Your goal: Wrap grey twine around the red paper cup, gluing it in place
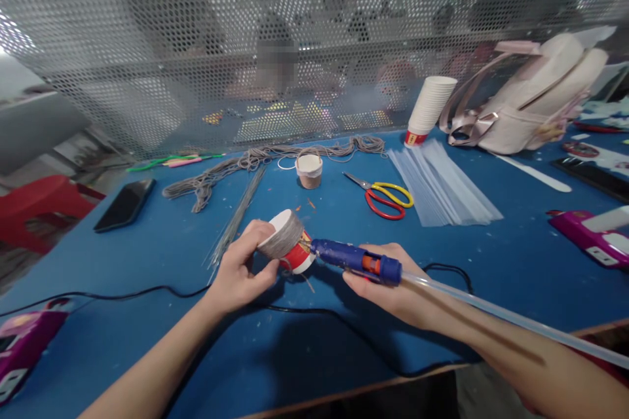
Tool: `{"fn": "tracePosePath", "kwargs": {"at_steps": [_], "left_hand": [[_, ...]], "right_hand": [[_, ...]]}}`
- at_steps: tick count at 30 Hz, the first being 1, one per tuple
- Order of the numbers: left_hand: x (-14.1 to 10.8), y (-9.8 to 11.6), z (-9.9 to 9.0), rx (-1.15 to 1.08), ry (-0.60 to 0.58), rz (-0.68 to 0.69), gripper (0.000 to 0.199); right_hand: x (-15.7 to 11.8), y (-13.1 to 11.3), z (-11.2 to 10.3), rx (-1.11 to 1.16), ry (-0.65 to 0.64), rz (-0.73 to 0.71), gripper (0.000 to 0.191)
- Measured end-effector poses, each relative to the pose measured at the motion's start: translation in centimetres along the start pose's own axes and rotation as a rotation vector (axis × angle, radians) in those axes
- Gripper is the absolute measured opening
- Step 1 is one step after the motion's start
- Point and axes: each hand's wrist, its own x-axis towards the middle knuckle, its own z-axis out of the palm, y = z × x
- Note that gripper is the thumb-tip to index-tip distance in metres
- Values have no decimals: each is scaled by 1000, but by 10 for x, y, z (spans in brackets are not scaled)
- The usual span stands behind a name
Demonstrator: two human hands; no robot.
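Note:
My left hand (247,266) grips a paper cup (297,256) tilted on its side, its open mouth toward the upper left. Grey cord (284,236) is wound round the rim half of the cup, while the base half shows red and white. In my right hand (388,281) is a blue hot glue gun (344,256) with a long clear glue stick (496,308) running out of its back. The gun's nozzle meets or nearly meets the red part of the cup, beside the cord's edge. A loose cord end hangs beneath the cup.
Scissors (381,198), a small wrapped cup (309,173), grey cord bundles (221,177), thin wires (239,215) and clear strips (439,186) lie beyond my hands. Stacked cups (430,108) and a bag (531,101) stand by the mesh screen (196,78). A black cable (324,311) crosses the blue table (162,353).

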Motion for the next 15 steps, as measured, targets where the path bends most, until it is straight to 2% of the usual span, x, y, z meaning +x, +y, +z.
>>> {"fn": "tracePosePath", "kwargs": {"at_steps": [7,15], "left_hand": [[1,2,1,26,-5,-49,5],[0,1,0,19,-22,-13,10]], "right_hand": [[-1,7,3,-28,-15,-75,24],[1,7,3,-7,37,-43,25]]}}
